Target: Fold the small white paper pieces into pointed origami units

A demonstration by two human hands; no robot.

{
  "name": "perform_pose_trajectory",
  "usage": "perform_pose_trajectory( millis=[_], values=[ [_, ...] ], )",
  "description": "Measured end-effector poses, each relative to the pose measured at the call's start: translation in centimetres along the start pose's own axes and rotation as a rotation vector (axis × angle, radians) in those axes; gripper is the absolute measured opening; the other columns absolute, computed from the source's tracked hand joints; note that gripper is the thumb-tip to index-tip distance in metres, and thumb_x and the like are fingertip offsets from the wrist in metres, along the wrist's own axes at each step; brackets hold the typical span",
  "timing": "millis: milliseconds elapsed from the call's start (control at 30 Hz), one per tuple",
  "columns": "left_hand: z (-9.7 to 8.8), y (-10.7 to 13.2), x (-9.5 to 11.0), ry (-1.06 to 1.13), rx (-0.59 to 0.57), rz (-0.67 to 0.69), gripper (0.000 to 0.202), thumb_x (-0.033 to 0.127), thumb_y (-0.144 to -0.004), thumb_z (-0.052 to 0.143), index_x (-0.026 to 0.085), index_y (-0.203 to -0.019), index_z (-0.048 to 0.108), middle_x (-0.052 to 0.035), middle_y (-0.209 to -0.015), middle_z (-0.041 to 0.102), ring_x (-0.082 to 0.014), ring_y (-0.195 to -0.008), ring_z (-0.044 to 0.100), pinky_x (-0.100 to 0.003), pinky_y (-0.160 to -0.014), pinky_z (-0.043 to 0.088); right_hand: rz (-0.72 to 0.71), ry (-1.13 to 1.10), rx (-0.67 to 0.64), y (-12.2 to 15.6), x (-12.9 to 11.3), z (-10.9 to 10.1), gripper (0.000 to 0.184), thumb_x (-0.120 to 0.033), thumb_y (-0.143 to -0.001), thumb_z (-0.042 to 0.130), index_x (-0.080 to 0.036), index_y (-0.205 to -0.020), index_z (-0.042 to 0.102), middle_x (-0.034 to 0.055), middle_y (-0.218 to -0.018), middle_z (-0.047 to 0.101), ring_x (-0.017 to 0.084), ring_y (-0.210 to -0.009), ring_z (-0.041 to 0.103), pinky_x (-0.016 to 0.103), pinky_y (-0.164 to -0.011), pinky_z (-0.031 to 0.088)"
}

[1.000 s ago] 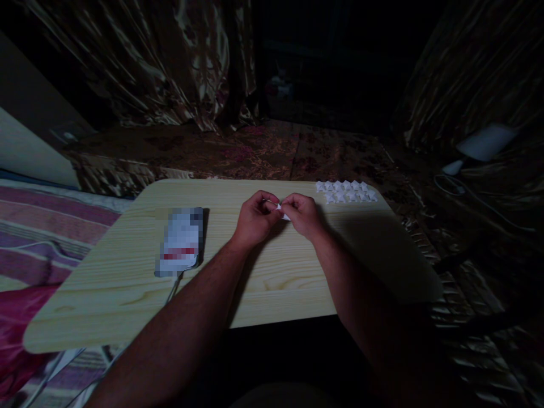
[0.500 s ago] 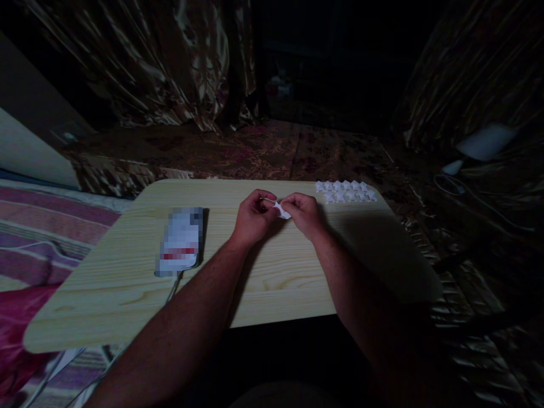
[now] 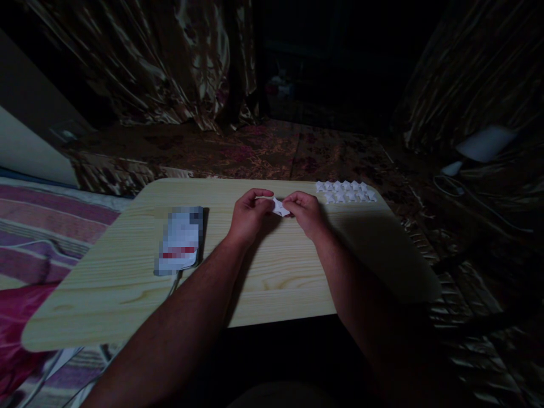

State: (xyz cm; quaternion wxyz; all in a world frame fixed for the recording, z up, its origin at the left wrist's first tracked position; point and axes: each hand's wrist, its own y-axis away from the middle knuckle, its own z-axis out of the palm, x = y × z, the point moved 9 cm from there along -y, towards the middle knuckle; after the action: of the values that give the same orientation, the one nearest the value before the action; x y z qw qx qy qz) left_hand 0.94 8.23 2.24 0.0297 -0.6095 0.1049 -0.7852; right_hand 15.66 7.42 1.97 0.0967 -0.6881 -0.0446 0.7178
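Observation:
Between my two hands, above the far middle of the table, is a small white paper star [image 3: 280, 208]. My right hand [image 3: 305, 213] pinches its right side between thumb and fingers. From the left, my left hand [image 3: 250, 214] holds the star's edge with the thumb and a finger, its index finger arched over. Part of the star is hidden behind the fingertips. Several finished-looking white paper stars [image 3: 340, 196] lie in two rows at the table's far right corner, beyond my right hand.
A phone-like device [image 3: 178, 241] with a cable lies on the left of the wood-grain table [image 3: 280, 283]. Left of the table is a striped bed cover [image 3: 42, 226]. A white lamp [image 3: 484, 144] stands at the far right, and patterned curtains [image 3: 191, 68] hang behind.
My left hand has shifted slightly left, its thumb drawn back, so more of the paper star shows. The right hand stays nearly in place on it.

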Motion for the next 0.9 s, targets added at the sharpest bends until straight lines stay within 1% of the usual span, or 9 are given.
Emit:
perform_pose_trajectory(
  millis=[100,167,300,367,533,733,900],
  values=[
    [0.1,-0.1,-0.3,0.137,-0.021,-0.070,0.026,0.027,-0.070,0.062,0.017,-0.093,0.064,-0.0002,-0.066,0.059,-0.0125,-0.059,0.057,-0.026,-0.057,0.047,0.005,-0.010,0.025,-0.2,0.3,-0.3,0.017,-0.032,-0.067,0.066,-0.017,-0.071,0.060,-0.0020,-0.061,0.060,0.011,-0.057,0.056,0.023,-0.053,0.047],
    [0.4,0.0,-0.5,0.192,-0.041,-0.111,0.028,0.029,-0.070,0.061,0.017,-0.096,0.063,-0.0002,-0.068,0.060,-0.0131,-0.060,0.059,-0.027,-0.059,0.049,0.005,-0.028,0.039,-0.3,0.4,-0.5,0.018,-0.034,-0.068,0.066,-0.018,-0.073,0.059,-0.0016,-0.064,0.061,0.011,-0.058,0.057,0.023,-0.053,0.048],
    [0.7,0.2,-0.3,0.149,-0.056,-0.069,0.043,0.020,-0.059,0.073,0.017,-0.100,0.061,-0.0020,-0.077,0.067,-0.0127,-0.065,0.062,-0.027,-0.065,0.049,0.003,-0.066,0.050,-0.3,0.5,-0.6,0.021,-0.037,-0.068,0.066,-0.018,-0.075,0.058,-0.0010,-0.070,0.062,0.010,-0.058,0.057,0.023,-0.053,0.049],
    [0.9,0.3,-0.3,0.114,-0.055,-0.042,0.045,0.018,-0.056,0.076,0.017,-0.099,0.061,-0.0021,-0.077,0.069,-0.0127,-0.065,0.063,-0.027,-0.067,0.049,0.008,-0.078,0.049,-0.3,0.6,-0.6,0.022,-0.038,-0.068,0.067,-0.018,-0.076,0.058,-0.0012,-0.070,0.062,0.010,-0.058,0.056,0.022,-0.053,0.049],
    [0.6,0.2,-0.2,0.050,-0.019,0.009,0.036,0.020,-0.059,0.076,0.016,-0.093,0.062,-0.0016,-0.073,0.068,-0.0126,-0.064,0.062,-0.025,-0.065,0.048,-0.018,-0.082,0.032,-0.3,0.5,-0.4,0.022,-0.037,-0.069,0.067,-0.018,-0.076,0.058,-0.0012,-0.069,0.062,0.010,-0.057,0.056,0.023,-0.052,0.048],
    [-0.5,0.0,0.0,-0.014,0.088,0.054,0.028,0.019,-0.060,0.073,0.016,-0.086,0.064,0.0002,-0.069,0.065,-0.0103,-0.059,0.059,-0.023,-0.062,0.046,-0.013,-0.042,-0.006,0.1,-0.1,0.1,0.022,-0.033,-0.065,0.070,-0.018,-0.074,0.057,-0.0025,-0.065,0.062,0.009,-0.054,0.056,0.023,-0.054,0.048],
    [-0.6,0.0,0.3,-0.039,0.106,0.079,0.025,0.019,-0.060,0.072,0.016,-0.084,0.064,0.0012,-0.068,0.062,-0.0093,-0.058,0.056,-0.021,-0.060,0.045,-0.009,-0.033,-0.003,0.3,-0.5,0.3,0.022,-0.031,-0.064,0.071,-0.018,-0.074,0.057,-0.0023,-0.064,0.062,0.010,-0.054,0.056,0.024,-0.054,0.048]
  ],
)
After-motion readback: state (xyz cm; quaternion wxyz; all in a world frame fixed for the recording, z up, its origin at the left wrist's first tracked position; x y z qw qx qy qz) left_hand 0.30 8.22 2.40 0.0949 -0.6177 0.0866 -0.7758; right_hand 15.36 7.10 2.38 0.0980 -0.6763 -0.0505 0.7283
